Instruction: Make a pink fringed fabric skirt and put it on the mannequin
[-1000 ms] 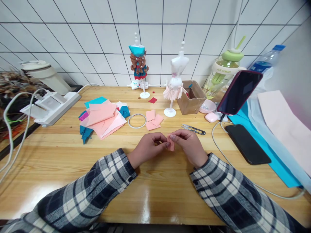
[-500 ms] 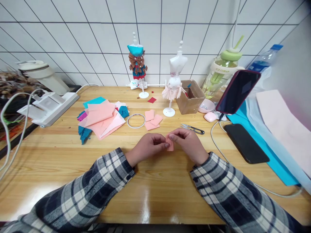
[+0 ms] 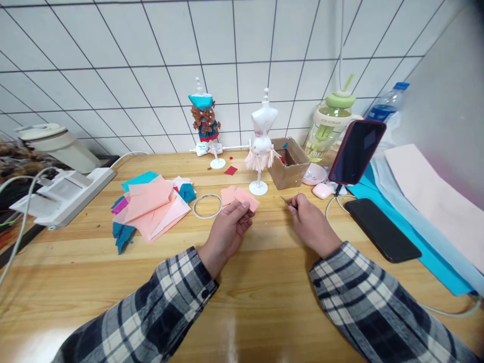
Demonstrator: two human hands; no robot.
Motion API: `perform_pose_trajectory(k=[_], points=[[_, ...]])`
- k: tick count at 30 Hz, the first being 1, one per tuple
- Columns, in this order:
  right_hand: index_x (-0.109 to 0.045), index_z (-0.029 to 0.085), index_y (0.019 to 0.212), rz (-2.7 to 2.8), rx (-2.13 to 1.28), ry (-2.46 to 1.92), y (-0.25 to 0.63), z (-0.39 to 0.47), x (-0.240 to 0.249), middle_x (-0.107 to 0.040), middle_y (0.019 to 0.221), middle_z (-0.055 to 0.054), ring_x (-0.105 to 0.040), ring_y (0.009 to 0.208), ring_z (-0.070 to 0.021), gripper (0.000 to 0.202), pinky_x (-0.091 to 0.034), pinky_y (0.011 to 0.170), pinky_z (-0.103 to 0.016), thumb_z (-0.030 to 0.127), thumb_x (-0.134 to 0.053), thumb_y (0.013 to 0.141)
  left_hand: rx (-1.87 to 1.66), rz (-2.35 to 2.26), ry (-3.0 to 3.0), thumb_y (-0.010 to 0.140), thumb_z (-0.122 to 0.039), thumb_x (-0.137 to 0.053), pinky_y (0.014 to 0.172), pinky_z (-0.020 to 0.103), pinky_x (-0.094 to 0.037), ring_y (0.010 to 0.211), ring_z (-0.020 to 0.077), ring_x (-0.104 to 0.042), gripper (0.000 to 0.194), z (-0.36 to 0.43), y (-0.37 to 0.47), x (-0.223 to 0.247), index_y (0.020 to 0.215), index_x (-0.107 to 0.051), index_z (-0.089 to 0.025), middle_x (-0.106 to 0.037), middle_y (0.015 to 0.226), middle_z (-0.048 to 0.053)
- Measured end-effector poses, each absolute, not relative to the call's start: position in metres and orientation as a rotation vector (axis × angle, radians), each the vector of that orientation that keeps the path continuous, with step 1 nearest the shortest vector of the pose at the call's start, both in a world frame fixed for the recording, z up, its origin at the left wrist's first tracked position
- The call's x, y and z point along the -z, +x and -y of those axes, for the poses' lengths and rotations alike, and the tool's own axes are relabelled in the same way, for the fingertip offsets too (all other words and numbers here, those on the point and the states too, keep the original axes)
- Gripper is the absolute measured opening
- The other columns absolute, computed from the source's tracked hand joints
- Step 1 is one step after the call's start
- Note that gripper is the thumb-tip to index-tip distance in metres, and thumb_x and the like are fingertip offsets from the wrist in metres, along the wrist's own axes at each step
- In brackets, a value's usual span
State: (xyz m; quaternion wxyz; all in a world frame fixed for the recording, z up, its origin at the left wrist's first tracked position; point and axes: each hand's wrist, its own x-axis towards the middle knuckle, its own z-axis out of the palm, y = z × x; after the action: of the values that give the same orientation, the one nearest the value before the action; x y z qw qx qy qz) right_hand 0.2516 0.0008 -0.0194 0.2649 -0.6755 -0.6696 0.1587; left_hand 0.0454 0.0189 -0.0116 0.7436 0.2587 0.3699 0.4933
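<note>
My left hand [image 3: 231, 229] pinches a pink paper piece [image 3: 247, 199] between thumb and fingers, over the middle of the table. Behind it more pink squares [image 3: 228, 194] lie beside a white ring [image 3: 195, 206]. In my right hand [image 3: 312, 222] are the small snips [image 3: 286, 201], their tips pointing left and their handles mostly hidden by the fingers. Past the hands stands a white dress form [image 3: 263, 121] with a pale pink ruffled skirt [image 3: 259, 159].
At left lie stacked pink and blue sheets [image 3: 151, 201] and a power strip [image 3: 81, 196]. Another dressed form [image 3: 204, 118], a cardboard box [image 3: 289, 174] and a green-lidded bottle [image 3: 328, 121] stand behind. A phone [image 3: 382, 229] and a propped phone [image 3: 357, 151] are right.
My hands have moved apart. The right has let go of the pink paper and picked up the snips from the table; the left still holds pink paper. The view has tilted up and shifted.
</note>
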Motion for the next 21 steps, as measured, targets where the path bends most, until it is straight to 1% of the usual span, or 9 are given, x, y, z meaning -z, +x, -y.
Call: perform_pose_trajectory(k=[2, 4, 6, 7, 9, 11, 14, 18, 21], points=[[-0.033, 0.024, 0.088, 1.554, -0.730, -1.630, 0.233, 0.005, 0.017, -0.063, 0.087, -0.005, -0.059, 0.067, -0.0173, 0.007, -0.043, 0.063, -0.031, 0.027, -0.038, 0.092, -1.078, -0.763, 0.498, 0.071, -0.025, -0.077, 0.054, 0.014, -0.048, 0.064, 0.0063, -0.061, 0.019, -0.025, 0.052, 0.014, 0.081, -0.064, -0.015, -0.065, 0.072, -0.001], [-0.030, 0.025, 0.087, 1.386, -1.013, -1.511, 0.214, 0.013, 0.017, -0.059, 0.073, 0.002, -0.049, 0.050, -0.0129, 0.013, -0.038, 0.050, -0.026, 0.031, -0.041, 0.090, -1.064, -0.750, 0.456, 0.071, -0.023, -0.077, 0.053, 0.014, -0.049, 0.064, 0.0073, -0.062, 0.019, -0.027, 0.055, 0.017, 0.082, -0.063, -0.015, -0.064, 0.070, -0.002], [-0.033, 0.025, 0.087, 1.243, -1.190, -1.434, 0.199, 0.023, 0.019, -0.047, 0.060, 0.007, -0.041, 0.046, -0.0113, 0.015, -0.032, 0.044, -0.023, 0.034, -0.045, 0.088, -1.090, -0.746, 0.408, 0.071, -0.022, -0.077, 0.056, 0.015, -0.051, 0.066, 0.0077, -0.063, 0.019, -0.027, 0.055, 0.021, 0.083, -0.062, -0.016, -0.065, 0.073, -0.002], [-0.036, 0.024, 0.092, 1.172, -1.280, -1.392, 0.193, 0.028, 0.020, -0.042, 0.059, 0.008, -0.038, 0.046, -0.0108, 0.016, -0.031, 0.043, -0.022, 0.038, -0.043, 0.090, -1.111, -0.739, 0.381, 0.072, -0.021, -0.077, 0.058, 0.016, -0.052, 0.067, 0.0074, -0.063, 0.019, -0.026, 0.054, 0.022, 0.083, -0.062, -0.016, -0.066, 0.074, -0.002], [-0.040, 0.023, 0.098, 1.087, -1.415, -1.322, 0.184, 0.036, 0.021, -0.038, 0.061, 0.007, -0.036, 0.046, -0.0103, 0.025, -0.031, 0.040, -0.022, 0.048, -0.035, 0.093, -1.136, -0.731, 0.340, 0.072, -0.021, -0.076, 0.059, 0.016, -0.052, 0.067, 0.0070, -0.063, 0.019, -0.023, 0.053, 0.023, 0.083, -0.062, -0.016, -0.066, 0.075, -0.002], [-0.042, 0.023, 0.096, 1.092, -1.490, -1.281, 0.179, 0.041, 0.022, -0.042, 0.065, 0.005, -0.040, 0.048, -0.0107, 0.031, -0.037, 0.043, -0.023, 0.052, -0.031, 0.095, -1.119, -0.743, 0.329, 0.072, -0.021, -0.077, 0.058, 0.016, -0.051, 0.066, 0.0072, -0.063, 0.019, -0.022, 0.053, 0.024, 0.082, -0.062, -0.015, -0.066, 0.074, -0.002], [-0.042, 0.023, 0.095, 1.260, -1.453, -1.290, 0.179, 0.043, 0.021, -0.055, 0.072, 0.001, -0.052, 0.061, -0.0140, 0.027, -0.046, 0.057, -0.028, 0.049, -0.034, 0.096, -1.082, -0.767, 0.359, 0.072, -0.022, -0.076, 0.058, 0.017, -0.051, 0.064, 0.0081, -0.062, 0.019, -0.020, 0.054, 0.023, 0.081, -0.062, -0.014, -0.066, 0.071, -0.001], [-0.042, 0.022, 0.101, 1.513, -1.288, -1.384, 0.182, 0.042, 0.020, -0.064, 0.078, -0.002, -0.059, 0.074, -0.0169, 0.021, -0.045, 0.070, -0.032, 0.041, -0.034, 0.098, -1.092, -0.794, 0.405, 0.073, -0.023, -0.075, 0.056, 0.018, -0.049, 0.060, 0.0079, -0.059, 0.019, -0.018, 0.056, 0.023, 0.078, -0.060, -0.014, -0.063, 0.068, -0.002], [-0.042, 0.022, 0.103, 1.581, -1.231, -1.416, 0.182, 0.043, 0.020, -0.066, 0.078, -0.002, -0.061, 0.073, -0.0171, 0.021, -0.043, 0.070, -0.032, 0.039, -0.032, 0.099, -1.086, -0.812, 0.430, 0.073, -0.026, -0.076, 0.052, 0.018, -0.046, 0.058, 0.0080, -0.058, 0.021, -0.014, 0.057, 0.022, 0.076, -0.058, -0.015, -0.062, 0.066, -0.002]])
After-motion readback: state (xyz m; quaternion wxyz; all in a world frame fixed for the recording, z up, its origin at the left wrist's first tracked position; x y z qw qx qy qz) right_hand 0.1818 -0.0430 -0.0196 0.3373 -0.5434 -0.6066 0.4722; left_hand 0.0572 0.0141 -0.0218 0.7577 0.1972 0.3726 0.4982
